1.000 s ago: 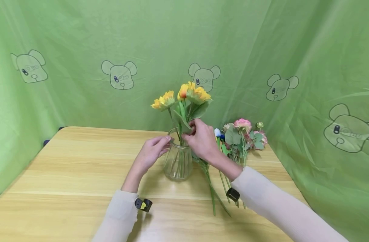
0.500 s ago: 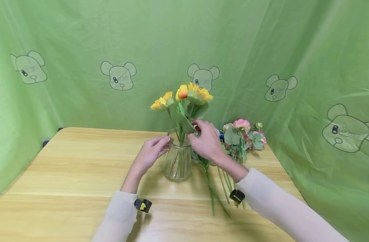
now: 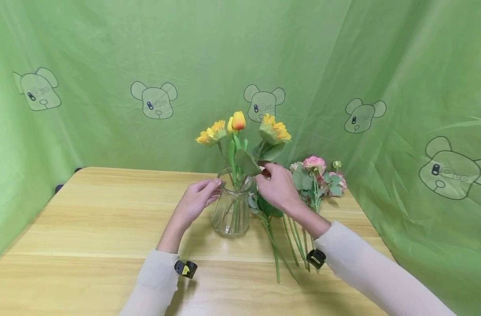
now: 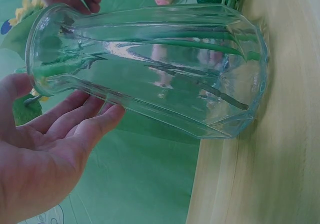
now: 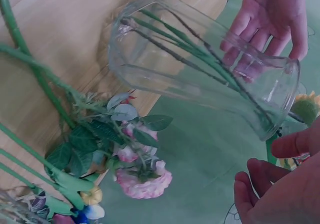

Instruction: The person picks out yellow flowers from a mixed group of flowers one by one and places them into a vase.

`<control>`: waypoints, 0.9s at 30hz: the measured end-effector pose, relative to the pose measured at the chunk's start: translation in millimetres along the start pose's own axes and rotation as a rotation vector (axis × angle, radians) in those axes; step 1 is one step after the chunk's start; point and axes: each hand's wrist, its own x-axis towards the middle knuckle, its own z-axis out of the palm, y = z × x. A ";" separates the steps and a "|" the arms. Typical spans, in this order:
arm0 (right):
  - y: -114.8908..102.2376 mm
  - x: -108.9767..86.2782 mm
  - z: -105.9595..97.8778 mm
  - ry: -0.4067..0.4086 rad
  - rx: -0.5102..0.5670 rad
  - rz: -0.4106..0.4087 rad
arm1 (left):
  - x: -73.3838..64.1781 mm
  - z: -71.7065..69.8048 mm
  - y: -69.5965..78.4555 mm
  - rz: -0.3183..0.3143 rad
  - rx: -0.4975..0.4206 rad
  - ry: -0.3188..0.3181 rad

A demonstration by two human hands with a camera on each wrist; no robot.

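A clear glass vase [image 3: 230, 217] stands on the table with several stems inside. Out of it rise a yellow-orange tulip [image 3: 238, 120], a sunflower leaning left [image 3: 211, 133] and another sunflower [image 3: 275, 131] leaning right. My left hand [image 3: 194, 199] touches the vase's left side, thumb at the rim and fairly straight fingers along the neck, as the left wrist view shows. Just right of the rim, my right hand [image 3: 277, 186] has its thumb and curled fingers at the right sunflower's stem and leaf [image 3: 246, 163]. Its fingertips are partly hidden by that leaf.
Pink roses [image 3: 314, 163] and other stemmed flowers lie right of the vase, beneath my right forearm. Loose green stems [image 3: 276, 250] point toward the table's front. In the right wrist view, blue and white buds [image 5: 92, 212] lie among them. A green curtain [image 3: 208, 52] surrounds the wooden table [image 3: 106, 219].
My right hand has moved to the right, away from the vase's middle. The right sunflower has shifted with it, apart from the tulip. My left hand has stayed at the rim.
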 end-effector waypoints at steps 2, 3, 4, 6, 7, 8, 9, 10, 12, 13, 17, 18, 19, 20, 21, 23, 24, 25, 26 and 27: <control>3.2 1.5 -0.7 -0.004 0.003 0.009 | -0.3 -0.1 0.2 0.000 -0.001 0.002; 5.4 2.4 -1.3 -0.007 0.006 0.009 | -0.5 -0.1 0.2 0.000 -0.002 0.001; 8.0 3.6 -1.9 -0.007 0.006 0.012 | -0.6 -0.1 0.3 0.001 -0.004 0.001; 14.0 5.9 -3.3 -0.006 0.001 0.013 | -0.6 -0.1 0.2 0.003 -0.009 -0.001; 17.1 6.9 -4.3 -0.009 -0.002 0.018 | -0.6 -0.1 0.2 0.003 -0.010 -0.001; 20.6 7.9 -5.4 -0.009 -0.013 0.026 | -0.6 -0.2 0.1 0.004 -0.011 -0.002; 24.1 8.7 -6.4 -0.007 -0.024 0.035 | -0.6 -0.2 0.1 0.004 -0.013 -0.003; 27.9 9.8 -7.4 -0.002 -0.037 0.041 | -0.6 -0.4 0.0 0.004 -0.013 -0.004; 35.3 11.9 -9.2 0.012 -0.060 0.049 | -0.4 -0.9 -0.3 0.003 -0.012 -0.004; 39.3 12.6 -10.3 0.020 -0.069 0.048 | -0.3 -0.9 -0.4 0.003 -0.012 -0.004; 56.0 14.9 -12.4 0.050 -0.094 0.037 | 0.2 -0.9 -1.2 0.002 -0.006 -0.003; 59.8 14.4 -12.8 0.053 -0.104 0.041 | 0.2 -0.8 -1.3 0.002 -0.005 -0.003; 63.6 13.7 -13.1 0.051 -0.110 0.044 | 0.2 -0.5 -1.3 0.001 -0.003 -0.002; 67.2 13.0 -13.3 0.046 -0.118 0.051 | 0.1 -0.2 -1.0 0.000 -0.002 0.000; 70.8 12.3 -13.6 0.043 -0.131 0.055 | 0.0 0.0 -1.2 -0.001 -0.002 0.000; 77.7 10.9 -13.1 0.032 -0.150 0.059 | -0.5 0.1 -0.5 -0.005 -0.002 0.002; 80.9 10.3 -12.6 0.027 -0.154 0.059 | -0.5 0.1 -0.6 -0.005 -0.003 0.002; 84.5 9.9 -12.0 0.021 -0.161 0.057 | -0.4 0.0 -0.7 -0.006 -0.002 0.002; 87.6 9.4 -11.3 0.015 -0.169 0.056 | -0.3 -0.1 -0.9 -0.006 -0.004 0.002; 91.0 9.0 -10.5 0.007 -0.178 0.057 | -0.2 -0.2 -1.2 -0.007 -0.004 0.001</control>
